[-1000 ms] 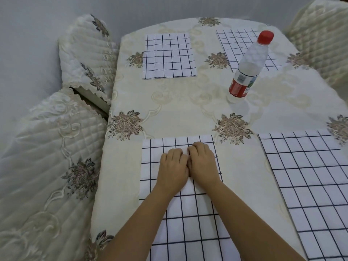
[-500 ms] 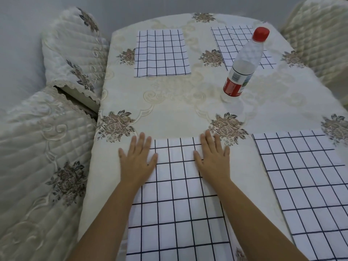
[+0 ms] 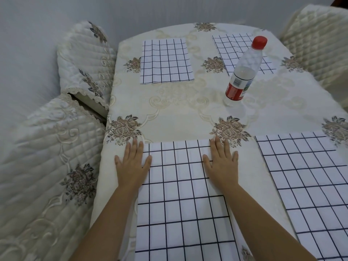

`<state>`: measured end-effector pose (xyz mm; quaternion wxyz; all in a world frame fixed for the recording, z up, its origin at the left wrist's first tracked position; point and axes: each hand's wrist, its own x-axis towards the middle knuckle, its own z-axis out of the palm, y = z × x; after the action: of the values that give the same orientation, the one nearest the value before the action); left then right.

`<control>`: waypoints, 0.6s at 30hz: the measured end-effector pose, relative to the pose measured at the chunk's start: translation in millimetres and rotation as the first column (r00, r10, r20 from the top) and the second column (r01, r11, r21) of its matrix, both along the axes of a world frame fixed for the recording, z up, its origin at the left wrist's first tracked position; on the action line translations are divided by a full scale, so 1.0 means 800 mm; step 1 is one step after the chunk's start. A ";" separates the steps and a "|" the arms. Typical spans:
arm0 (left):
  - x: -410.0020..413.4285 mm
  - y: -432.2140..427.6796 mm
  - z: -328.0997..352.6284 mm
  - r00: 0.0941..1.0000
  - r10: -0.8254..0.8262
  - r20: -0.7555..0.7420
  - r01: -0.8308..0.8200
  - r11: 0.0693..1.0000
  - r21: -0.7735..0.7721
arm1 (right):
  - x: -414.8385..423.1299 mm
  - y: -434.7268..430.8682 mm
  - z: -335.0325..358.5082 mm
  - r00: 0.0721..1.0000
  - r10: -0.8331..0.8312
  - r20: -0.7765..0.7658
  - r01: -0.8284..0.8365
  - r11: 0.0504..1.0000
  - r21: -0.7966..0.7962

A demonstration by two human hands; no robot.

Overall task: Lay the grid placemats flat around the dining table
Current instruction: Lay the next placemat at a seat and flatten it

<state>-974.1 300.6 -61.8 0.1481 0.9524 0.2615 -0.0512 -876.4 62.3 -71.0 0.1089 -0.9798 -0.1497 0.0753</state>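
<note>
A white placemat with a dark grid (image 3: 180, 194) lies flat on the table's near edge, right in front of me. My left hand (image 3: 132, 164) presses flat on its far left corner, fingers straight. At the far right corner my right hand (image 3: 222, 162) lies flat in the same way. A second grid placemat (image 3: 308, 181) lies at the near right. Two more lie across the table, one at the far left (image 3: 166, 61) and one at the far right (image 3: 235, 48), partly hidden by a bottle.
A clear plastic bottle with a red cap (image 3: 243, 72) stands upright right of centre on the cream floral tablecloth (image 3: 180, 108). Quilted chair covers stand at the left (image 3: 47, 166), far left (image 3: 84, 63) and far right (image 3: 316, 44).
My hands were side by side at the middle of the near placemat's far edge. They have slid apart to its two far corners, with the fingers now spread flat.
</note>
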 end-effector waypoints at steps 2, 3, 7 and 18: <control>0.003 0.001 0.002 1.000 -0.003 -0.029 0.003 1.000 0.004 | -0.001 0.000 0.001 1.000 0.011 0.004 -0.011 1.000 -0.001; 0.004 0.003 0.003 0.999 -0.009 -0.049 0.010 1.000 0.004 | 0.000 0.000 0.001 1.000 0.019 0.004 -0.019 1.000 -0.001; 0.009 0.004 0.012 0.997 0.014 -0.071 -0.018 0.999 -0.043 | -0.001 0.007 0.017 0.992 -0.066 -0.103 0.084 0.981 0.176; 0.029 -0.085 0.011 0.975 -0.208 -0.080 0.209 0.978 -0.004 | -0.023 0.046 0.007 0.964 0.264 0.013 -0.265 0.963 0.053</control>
<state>-951.0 232.5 -53.0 0.1291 0.9721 0.1660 -0.1039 -894.9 98.8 -65.1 0.1243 -0.9480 -0.2814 0.0821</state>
